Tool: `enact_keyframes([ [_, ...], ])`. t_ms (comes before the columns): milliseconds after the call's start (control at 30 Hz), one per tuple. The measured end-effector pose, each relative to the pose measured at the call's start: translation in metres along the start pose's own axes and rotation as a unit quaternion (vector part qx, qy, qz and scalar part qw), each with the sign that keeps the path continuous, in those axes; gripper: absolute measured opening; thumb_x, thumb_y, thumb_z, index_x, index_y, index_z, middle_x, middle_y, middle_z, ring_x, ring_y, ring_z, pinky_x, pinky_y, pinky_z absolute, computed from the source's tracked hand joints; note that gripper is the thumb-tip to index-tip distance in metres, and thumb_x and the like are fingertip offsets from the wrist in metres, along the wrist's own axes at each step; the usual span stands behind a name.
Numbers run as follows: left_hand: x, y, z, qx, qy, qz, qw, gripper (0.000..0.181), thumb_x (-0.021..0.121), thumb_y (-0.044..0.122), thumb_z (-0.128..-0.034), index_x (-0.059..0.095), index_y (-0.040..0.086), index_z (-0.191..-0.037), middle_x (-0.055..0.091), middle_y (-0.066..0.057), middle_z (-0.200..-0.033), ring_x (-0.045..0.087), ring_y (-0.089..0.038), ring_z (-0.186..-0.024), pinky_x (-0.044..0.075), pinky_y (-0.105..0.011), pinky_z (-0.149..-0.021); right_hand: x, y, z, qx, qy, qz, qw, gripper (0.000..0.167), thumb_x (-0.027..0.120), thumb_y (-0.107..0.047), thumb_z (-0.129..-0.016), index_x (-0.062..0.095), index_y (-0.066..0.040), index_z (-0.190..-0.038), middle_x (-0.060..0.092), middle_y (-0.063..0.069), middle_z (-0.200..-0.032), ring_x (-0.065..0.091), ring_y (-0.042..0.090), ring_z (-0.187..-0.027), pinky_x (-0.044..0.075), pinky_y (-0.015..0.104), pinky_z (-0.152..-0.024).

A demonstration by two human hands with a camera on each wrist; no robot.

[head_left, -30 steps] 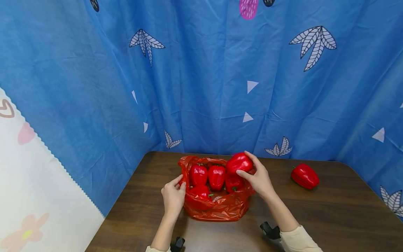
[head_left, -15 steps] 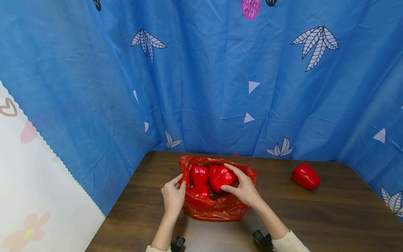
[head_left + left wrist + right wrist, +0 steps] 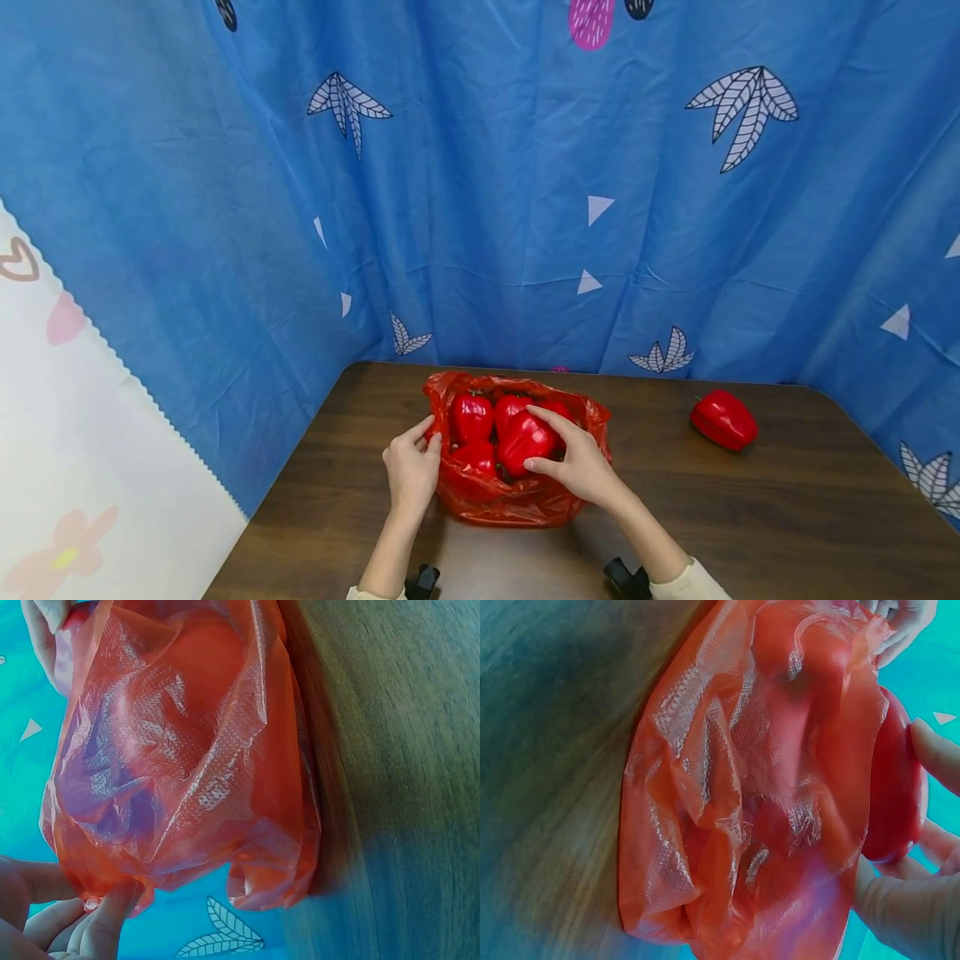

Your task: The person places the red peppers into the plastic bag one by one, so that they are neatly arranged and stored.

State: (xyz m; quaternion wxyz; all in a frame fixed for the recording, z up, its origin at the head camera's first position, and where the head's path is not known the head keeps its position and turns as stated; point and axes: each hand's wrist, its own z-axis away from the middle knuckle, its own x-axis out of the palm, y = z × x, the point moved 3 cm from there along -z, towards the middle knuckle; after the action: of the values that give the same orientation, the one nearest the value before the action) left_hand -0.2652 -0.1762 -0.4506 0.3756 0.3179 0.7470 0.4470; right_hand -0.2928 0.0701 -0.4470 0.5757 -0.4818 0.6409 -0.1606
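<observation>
A red plastic bag [image 3: 517,510] stands with its mouth spread, and several red bell peppers [image 3: 472,418] lie inside it. My left hand [image 3: 411,468] pinches the bag's left rim between thumb and fingers; the left wrist view shows the gathered plastic [image 3: 112,889] in that grip. At the bag's front right, my right hand [image 3: 583,460] grips a bell pepper [image 3: 525,443] between thumb and fingers, over the bag's mouth. In the right wrist view, the held pepper [image 3: 896,784] shows beyond the bag's edge, with the fingers around it.
One more red bell pepper [image 3: 724,420] lies on the brown wooden table [image 3: 780,500], to the right of the bag. A blue patterned curtain [image 3: 487,208] hangs behind the table, and a white patterned cloth [image 3: 90,450] hangs at the left.
My right hand has carried the pepper from the bag's back right rim leftward and down into the bag's mouth. The left hand has stayed on the rim.
</observation>
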Motion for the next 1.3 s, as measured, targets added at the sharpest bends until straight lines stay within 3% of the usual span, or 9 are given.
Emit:
enact_keyframes([
  [533, 0.003, -0.001, 0.001, -0.009, -0.012, 0.008, 0.9999, 0.032, 0.066, -0.001, -0.0887, 0.067, -0.003, -0.120, 0.067, -0.026, -0.118, 0.070, -0.035, -0.100, 0.060, -0.041, -0.075, 0.002, 0.010, 0.008, 0.016, -0.056, 0.032, 0.9978, 0.072, 0.082, -0.030, -0.077, 0.052, -0.015, -0.140, 0.058, 0.013, -0.135, 0.055, 0.037, -0.119, 0.060, 0.049, -0.084],
  [900, 0.003, -0.003, 0.002, -0.006, -0.013, 0.013, 0.9998, 0.032, 0.066, -0.001, -0.0888, 0.067, -0.003, -0.121, 0.066, -0.026, -0.119, 0.069, -0.036, -0.100, 0.060, -0.041, -0.075, 0.004, 0.012, 0.009, 0.028, -0.067, 0.027, 0.9970, 0.071, 0.082, -0.030, -0.076, 0.054, -0.012, -0.138, 0.057, 0.013, -0.136, 0.054, 0.036, -0.118, 0.059, 0.052, -0.086],
  [1300, 0.002, -0.001, 0.003, 0.002, -0.005, 0.004, 1.0000, 0.030, 0.067, -0.001, -0.0876, 0.069, -0.004, -0.118, 0.067, -0.027, -0.115, 0.070, -0.035, -0.098, 0.060, -0.040, -0.074, 0.004, 0.010, 0.011, 0.039, -0.087, 0.060, 0.9936, 0.070, 0.082, -0.032, -0.076, 0.056, -0.010, -0.137, 0.056, 0.016, -0.137, 0.053, 0.037, -0.120, 0.057, 0.055, -0.088],
])
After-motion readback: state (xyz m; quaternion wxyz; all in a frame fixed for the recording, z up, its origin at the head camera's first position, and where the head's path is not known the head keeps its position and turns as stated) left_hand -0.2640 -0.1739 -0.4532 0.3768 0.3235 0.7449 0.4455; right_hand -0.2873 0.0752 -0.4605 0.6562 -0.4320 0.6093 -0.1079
